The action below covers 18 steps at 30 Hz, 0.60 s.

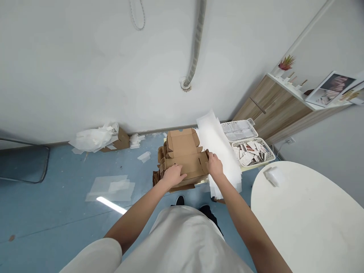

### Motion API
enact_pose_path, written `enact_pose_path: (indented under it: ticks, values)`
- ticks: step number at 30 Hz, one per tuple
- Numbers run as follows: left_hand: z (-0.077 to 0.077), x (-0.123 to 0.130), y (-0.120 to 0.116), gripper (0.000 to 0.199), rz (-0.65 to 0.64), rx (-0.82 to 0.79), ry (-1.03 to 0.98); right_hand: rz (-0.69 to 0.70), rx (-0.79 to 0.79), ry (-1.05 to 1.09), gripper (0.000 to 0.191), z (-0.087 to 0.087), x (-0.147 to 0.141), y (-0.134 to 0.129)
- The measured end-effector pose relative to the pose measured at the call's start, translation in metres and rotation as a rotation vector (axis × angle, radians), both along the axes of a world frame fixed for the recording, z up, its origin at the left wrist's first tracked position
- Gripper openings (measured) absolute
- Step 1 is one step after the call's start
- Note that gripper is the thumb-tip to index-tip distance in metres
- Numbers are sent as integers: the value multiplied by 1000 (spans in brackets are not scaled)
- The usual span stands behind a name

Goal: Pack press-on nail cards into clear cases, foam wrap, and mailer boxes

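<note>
An unfolded brown cardboard box (pixel 184 146) lies on a stack of brown cardboard (pixel 159 179), its lid part spread toward the wall. My left hand (pixel 173 175) rests on the box's near left part, fingers apart and thumb out to the right. At the box's right end, my right hand (pixel 214 165) has its fingers closed on a raised side flap. White sheets (pixel 223 151) lie in a pile just right of the box, partly under my right forearm.
Right of the sheets are two white baskets, one with flat clear packets (pixel 239 131), one with printed packets (pixel 251 152). A round white table (pixel 309 212) stands at right, a wooden cabinet (pixel 278 106) behind. Left, a carton (pixel 121 140) holds white wrapping by the wall.
</note>
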State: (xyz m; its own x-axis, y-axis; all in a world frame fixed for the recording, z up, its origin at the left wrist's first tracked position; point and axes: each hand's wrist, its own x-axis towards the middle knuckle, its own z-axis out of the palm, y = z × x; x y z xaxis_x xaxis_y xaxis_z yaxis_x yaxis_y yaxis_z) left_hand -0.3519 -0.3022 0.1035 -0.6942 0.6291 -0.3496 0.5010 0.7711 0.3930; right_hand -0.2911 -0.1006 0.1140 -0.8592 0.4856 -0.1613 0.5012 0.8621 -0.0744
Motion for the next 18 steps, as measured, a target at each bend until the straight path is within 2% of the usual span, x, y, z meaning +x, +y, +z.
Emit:
enact_pose_path:
  ticks: [6, 11, 13, 18]
  values:
    - [-5, -4, 4, 40, -44, -29, 38, 64, 83, -60, 18, -4, 0, -7]
    - [2, 0, 6, 44, -44, -18, -3, 28, -6, -47, 14, -1, -6, -7]
    - [7, 0, 10, 48, -32, 54, -48, 16, -103, 8, 10, 3, -8, -4]
    - [16, -5, 33, 52, 85, 427, -311, -28, -408, 145, 4, 12, -9, 4]
